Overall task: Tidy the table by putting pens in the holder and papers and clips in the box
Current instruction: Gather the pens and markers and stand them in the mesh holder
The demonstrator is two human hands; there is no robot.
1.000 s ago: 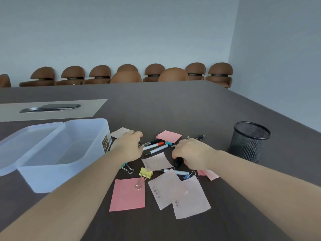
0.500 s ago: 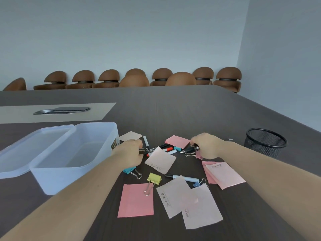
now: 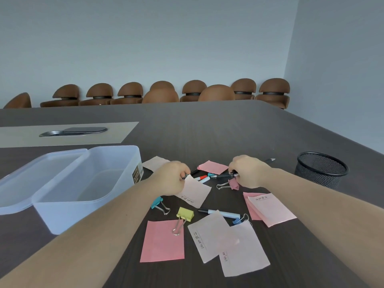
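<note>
Since 0.5 s ago both hands barely shifted: right hand (image 3: 248, 171) sits a bit lower over the pen cluster, left hand (image 3: 169, 177) about where it was, w/ the pale note (image 3: 194, 191) now partly under its fingers.

Right grip is curled round a dark pen (image 3: 225, 175) whose barrel pokes out to the left; a pen tip (image 3: 270, 160) shows past the wrist, can't tell if it's the same pen. Left grip is closed at the near ends of the black and red-capped pens (image 3: 200, 177); fingertips are hidden, so what exactly it pinches is unclear.

Room to move: the mesh holder (image 3: 322, 170) stands right of the right forearm, apart from the clutter, near the surface's (image 3: 207, 129) right edge, w/ bare surface between. The clear box (image 3: 83, 183) is open at left, just beside the left forearm, its lid (image 3: 31, 177) leaning off the far-left side and cut by the frame edge. Far half of the surface is bare except an inset panel w/ a metal hatch (image 3: 74, 131).

Near side is crowded: pink sheet (image 3: 163, 241) w/ yellow clip (image 3: 185, 214) overlapping its top edge, two overlapping pale sheets (image 3: 228, 242), pink stack (image 3: 270, 208) at right, blue-barrel pen (image 3: 220, 213) w/ a blue clip (image 3: 239, 220) at its end, teal clip (image 3: 160, 204) half under the left wrist, pink clip (image 3: 230, 185) just below the right hand.

Writing on the sheets is too small to read. Brown chairs (image 3: 218, 93) line the far wall.
</note>
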